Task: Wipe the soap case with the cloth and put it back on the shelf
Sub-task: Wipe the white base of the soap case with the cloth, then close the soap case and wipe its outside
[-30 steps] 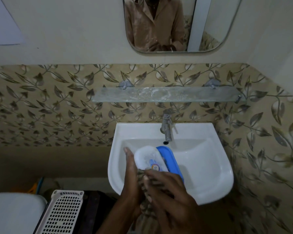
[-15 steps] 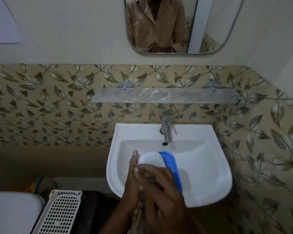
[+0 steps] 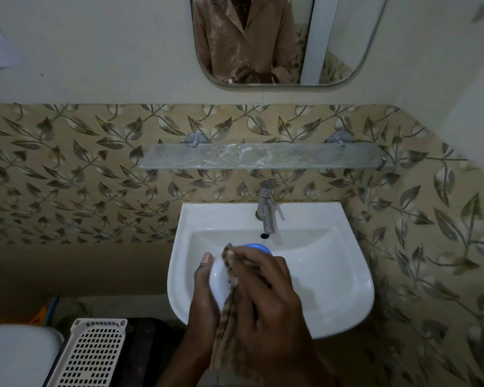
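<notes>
Over the white sink [image 3: 333,275] my left hand [image 3: 204,300] holds the soap case [image 3: 218,280], which has a white lid and a blue base showing at its far end. My right hand [image 3: 266,303] presses a brown patterned cloth [image 3: 229,291] onto the case's top and covers most of it. The cloth hangs down between my two hands. The glass shelf [image 3: 263,156] on the wall above the tap is bare.
A metal tap [image 3: 266,210] stands at the back of the sink. A mirror [image 3: 277,40] hangs above the shelf. A white perforated basket [image 3: 92,356] and a white toilet lid [image 3: 14,356] sit at the lower left. Leaf-patterned tiled walls close in at the back and right.
My right hand with the cloth has slid forward over the case's lid, which was mostly uncovered a second ago. Only the lid's left edge and the blue tip show now.
</notes>
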